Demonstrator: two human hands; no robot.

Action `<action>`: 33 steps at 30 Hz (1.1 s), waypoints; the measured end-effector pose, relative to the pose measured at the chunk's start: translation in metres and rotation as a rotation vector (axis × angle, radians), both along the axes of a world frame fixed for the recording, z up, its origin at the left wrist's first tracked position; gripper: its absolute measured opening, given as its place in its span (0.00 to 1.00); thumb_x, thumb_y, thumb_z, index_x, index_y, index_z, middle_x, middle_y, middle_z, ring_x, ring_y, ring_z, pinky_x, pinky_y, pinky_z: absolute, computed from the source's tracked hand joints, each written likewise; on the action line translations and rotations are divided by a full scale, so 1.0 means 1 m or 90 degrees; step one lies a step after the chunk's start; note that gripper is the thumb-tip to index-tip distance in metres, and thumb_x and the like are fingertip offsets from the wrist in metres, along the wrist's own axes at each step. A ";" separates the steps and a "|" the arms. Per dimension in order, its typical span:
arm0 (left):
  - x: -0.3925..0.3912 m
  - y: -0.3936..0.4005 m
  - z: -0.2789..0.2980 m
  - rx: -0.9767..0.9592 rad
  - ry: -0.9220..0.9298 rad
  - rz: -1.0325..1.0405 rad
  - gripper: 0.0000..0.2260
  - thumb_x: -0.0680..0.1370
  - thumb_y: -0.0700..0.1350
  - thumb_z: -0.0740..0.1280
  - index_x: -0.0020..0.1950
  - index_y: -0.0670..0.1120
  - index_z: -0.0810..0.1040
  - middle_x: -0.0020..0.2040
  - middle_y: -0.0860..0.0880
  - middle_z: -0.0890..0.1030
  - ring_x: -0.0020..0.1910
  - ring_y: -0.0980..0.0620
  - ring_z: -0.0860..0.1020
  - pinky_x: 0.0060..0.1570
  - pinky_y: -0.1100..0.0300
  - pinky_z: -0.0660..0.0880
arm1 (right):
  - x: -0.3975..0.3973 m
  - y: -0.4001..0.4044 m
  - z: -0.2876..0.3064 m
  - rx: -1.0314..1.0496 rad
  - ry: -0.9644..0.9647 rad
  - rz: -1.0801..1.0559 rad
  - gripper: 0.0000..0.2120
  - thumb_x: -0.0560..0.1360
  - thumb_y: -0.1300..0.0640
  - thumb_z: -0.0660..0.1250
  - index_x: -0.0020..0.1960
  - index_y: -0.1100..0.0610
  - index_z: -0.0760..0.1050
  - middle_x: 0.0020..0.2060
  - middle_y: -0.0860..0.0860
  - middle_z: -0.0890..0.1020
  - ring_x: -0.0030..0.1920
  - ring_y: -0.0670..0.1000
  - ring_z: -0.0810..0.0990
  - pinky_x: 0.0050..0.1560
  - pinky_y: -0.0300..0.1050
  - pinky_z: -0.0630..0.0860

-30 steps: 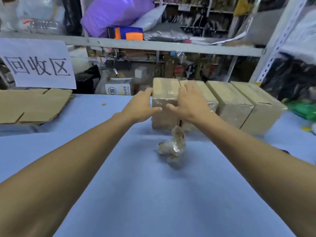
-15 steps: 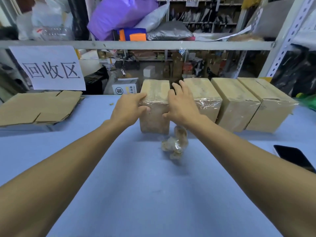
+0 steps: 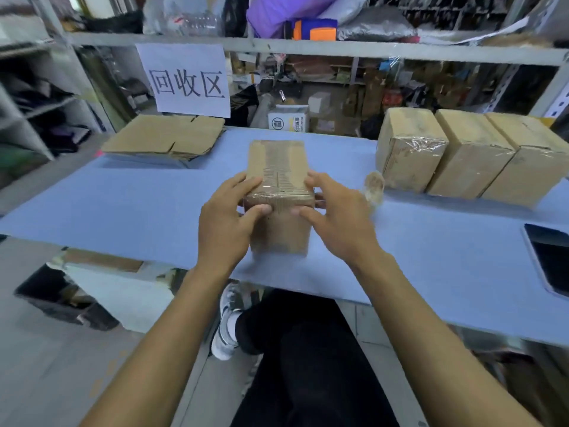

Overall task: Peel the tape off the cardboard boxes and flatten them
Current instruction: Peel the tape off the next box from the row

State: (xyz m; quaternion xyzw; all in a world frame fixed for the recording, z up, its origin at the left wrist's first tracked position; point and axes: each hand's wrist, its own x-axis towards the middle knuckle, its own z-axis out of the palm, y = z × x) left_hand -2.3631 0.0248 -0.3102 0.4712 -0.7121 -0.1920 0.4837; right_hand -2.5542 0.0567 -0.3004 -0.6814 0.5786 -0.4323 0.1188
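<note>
Taped box point(image 3: 278, 177): on the blue table point(image 3: 123, 208), near its front edge, between both hands. Left hand point(image 3: 226, 218): grip curled round the box's left near corner, thumb on the front face. Right hand point(image 3: 334, 218): grip curled round the right near corner. Tape wad point(image 3: 374, 188): on the table just right of the box. Three taped boxes point(image 3: 468, 155): in a row at far right. Flattened cardboard point(image 3: 166, 137): far left.

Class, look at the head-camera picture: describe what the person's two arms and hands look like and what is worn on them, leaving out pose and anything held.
Both forearms are bare: no sleeves reach into view. The left hand and the right hand wear no gloves, and no rings, watch or bracelet show on the fingers or wrists. No markings or tattoos are visible.
</note>
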 end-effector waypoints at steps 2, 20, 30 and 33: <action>0.005 0.023 -0.007 -0.011 0.053 0.028 0.21 0.70 0.47 0.74 0.64 0.52 0.82 0.65 0.60 0.76 0.54 0.56 0.79 0.55 0.69 0.73 | 0.015 0.024 -0.007 -0.034 -0.145 0.012 0.18 0.72 0.63 0.76 0.61 0.57 0.77 0.56 0.43 0.81 0.53 0.46 0.84 0.57 0.45 0.81; 0.001 0.047 0.004 -0.174 -0.192 -0.125 0.21 0.69 0.56 0.72 0.59 0.51 0.83 0.63 0.55 0.81 0.66 0.52 0.75 0.67 0.41 0.70 | 0.014 0.067 -0.024 -0.279 0.027 -0.090 0.04 0.78 0.59 0.71 0.48 0.60 0.82 0.46 0.50 0.82 0.43 0.49 0.81 0.36 0.52 0.80; -0.013 0.046 -0.007 -0.271 -0.168 -0.010 0.13 0.72 0.55 0.75 0.50 0.47 0.86 0.55 0.53 0.85 0.60 0.49 0.81 0.67 0.48 0.68 | 0.007 0.059 -0.019 -0.347 0.156 -0.107 0.12 0.81 0.54 0.66 0.44 0.61 0.80 0.41 0.52 0.81 0.35 0.51 0.79 0.29 0.49 0.75; -0.014 0.047 -0.010 -0.277 -0.173 0.002 0.12 0.73 0.53 0.74 0.51 0.46 0.86 0.55 0.52 0.86 0.60 0.49 0.82 0.68 0.49 0.71 | 0.002 0.064 -0.018 -0.245 0.027 -0.044 0.06 0.78 0.57 0.72 0.50 0.60 0.81 0.45 0.50 0.81 0.43 0.45 0.81 0.42 0.41 0.81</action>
